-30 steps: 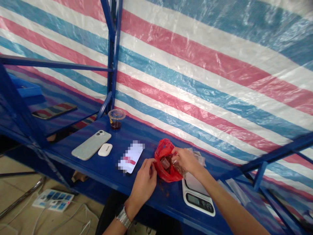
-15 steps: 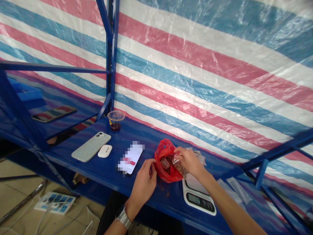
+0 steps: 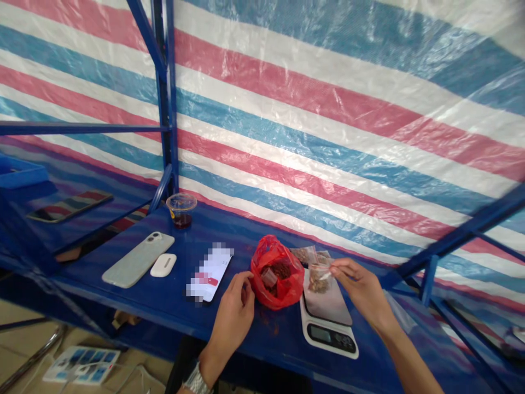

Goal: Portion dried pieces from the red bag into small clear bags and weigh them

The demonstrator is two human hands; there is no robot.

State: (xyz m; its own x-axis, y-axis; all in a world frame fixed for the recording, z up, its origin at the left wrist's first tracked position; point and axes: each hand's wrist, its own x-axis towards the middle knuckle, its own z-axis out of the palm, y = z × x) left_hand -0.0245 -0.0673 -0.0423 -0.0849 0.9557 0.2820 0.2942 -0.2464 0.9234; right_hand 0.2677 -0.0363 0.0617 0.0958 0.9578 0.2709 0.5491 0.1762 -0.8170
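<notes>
My right hand (image 3: 361,290) pinches the top corner of a small clear zip bag (image 3: 320,278) with brown dried bits in it. That bag is over the plate of a white kitchen scale (image 3: 332,339); whether it rests on the plate I cannot tell. Left of the scale stands an open red plastic bag (image 3: 283,295), holding dark reddish-brown bits and a small clear scoop or box (image 3: 269,278). My left hand (image 3: 233,309), curled, has its fingertips closed at the left rim of the red bag. More small filled bags (image 3: 303,254) lie behind the scale.
On the blue shelf (image 3: 164,306) lie a lit phone (image 3: 213,273), a pale green phone (image 3: 137,260) and a white earbud case (image 3: 163,265). A clear cup (image 3: 181,210) with dark liquid stands near the post. Clear empty bags (image 3: 400,311) lie on the right, by a blue brace.
My right hand has moved right, from above the red bag to the scale, carrying the small filled bag. My left hand stays at the red bag's rim. The view has shifted slightly.
</notes>
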